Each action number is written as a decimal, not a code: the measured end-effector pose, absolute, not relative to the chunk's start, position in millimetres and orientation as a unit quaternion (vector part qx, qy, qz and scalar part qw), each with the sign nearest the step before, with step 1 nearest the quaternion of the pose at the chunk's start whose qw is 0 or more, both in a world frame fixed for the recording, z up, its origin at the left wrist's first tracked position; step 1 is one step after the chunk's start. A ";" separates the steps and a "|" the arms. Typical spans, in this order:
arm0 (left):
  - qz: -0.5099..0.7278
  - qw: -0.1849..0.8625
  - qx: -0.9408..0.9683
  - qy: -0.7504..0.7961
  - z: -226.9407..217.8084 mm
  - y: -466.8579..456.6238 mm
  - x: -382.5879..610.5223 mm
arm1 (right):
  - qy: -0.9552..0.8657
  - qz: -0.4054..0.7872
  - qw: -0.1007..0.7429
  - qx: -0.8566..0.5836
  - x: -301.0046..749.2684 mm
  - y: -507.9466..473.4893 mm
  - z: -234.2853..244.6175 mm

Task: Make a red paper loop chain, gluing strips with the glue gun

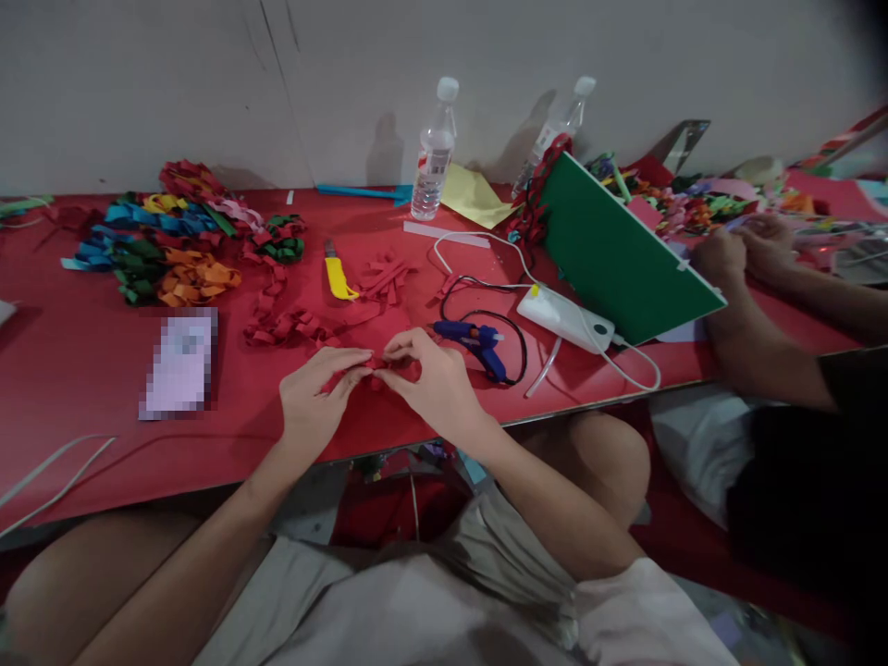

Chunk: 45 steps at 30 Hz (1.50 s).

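Note:
My left hand (pixel 315 387) and my right hand (pixel 438 384) meet over the table's front part, thumbs and fingers pinching a small piece of red paper (pixel 376 363) between them. Fingers hide much of it. Just behind my left hand lies a red paper chain (pixel 295 326) of folded links. Loose red paper strips (pixel 389 276) are spread beyond my hands, beside a yellow utility knife (pixel 337 277). Close to my right hand, a blue hot glue gun (pixel 477 344) rests on its side, its black cord looping around it.
Coloured paper chains (pixel 166 240) are heaped at the back left, behind a blurred phone (pixel 181 361). Water bottles (pixel 433 157) stand near the wall. A white power strip (pixel 565 317) with cables sits by a tilted green board (pixel 617 250). At right, another person's hands (pixel 725 250) are working.

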State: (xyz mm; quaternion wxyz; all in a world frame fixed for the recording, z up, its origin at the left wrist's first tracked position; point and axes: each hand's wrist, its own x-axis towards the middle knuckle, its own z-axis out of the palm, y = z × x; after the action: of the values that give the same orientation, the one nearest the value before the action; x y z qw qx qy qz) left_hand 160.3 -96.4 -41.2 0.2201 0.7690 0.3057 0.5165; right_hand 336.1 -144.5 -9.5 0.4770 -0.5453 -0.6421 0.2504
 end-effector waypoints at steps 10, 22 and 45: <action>0.502 0.120 0.824 0.235 -41.2 -95.1 155.4 | -0.655 0.246 0.460 -0.546 341.1 -143.9 -15.7; 0.436 0.313 0.758 0.370 -33.1 -97.0 158.3 | -0.707 0.220 0.466 -0.485 351.3 -140.2 -22.5; 0.495 0.310 0.715 0.384 -32.7 -100.8 158.1 | -0.598 0.292 0.535 -0.520 339.4 -140.1 -22.1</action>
State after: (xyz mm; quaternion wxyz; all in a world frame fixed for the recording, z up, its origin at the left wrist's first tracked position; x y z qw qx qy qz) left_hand 158.1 -100.8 -32.7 0.3098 0.7150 0.3837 0.4955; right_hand 339.4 -140.1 -22.1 0.5355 -0.5204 -0.5979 0.2916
